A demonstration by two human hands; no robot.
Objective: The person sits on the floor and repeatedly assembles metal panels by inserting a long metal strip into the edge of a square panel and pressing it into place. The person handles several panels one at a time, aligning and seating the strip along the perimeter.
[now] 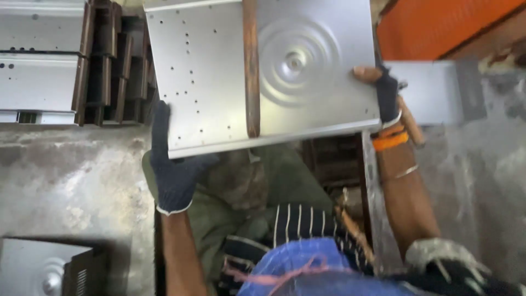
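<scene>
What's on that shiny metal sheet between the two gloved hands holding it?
In the head view, a rusty brown bar crosses the metal sheet between the left hand and right hand, with stamped concentric rings to its right and small holes to its left.

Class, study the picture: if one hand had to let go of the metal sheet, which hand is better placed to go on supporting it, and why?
Probably the left hand: it cups the metal sheet from beneath at its lower corner. The right hand only pinches the side edge.
</scene>
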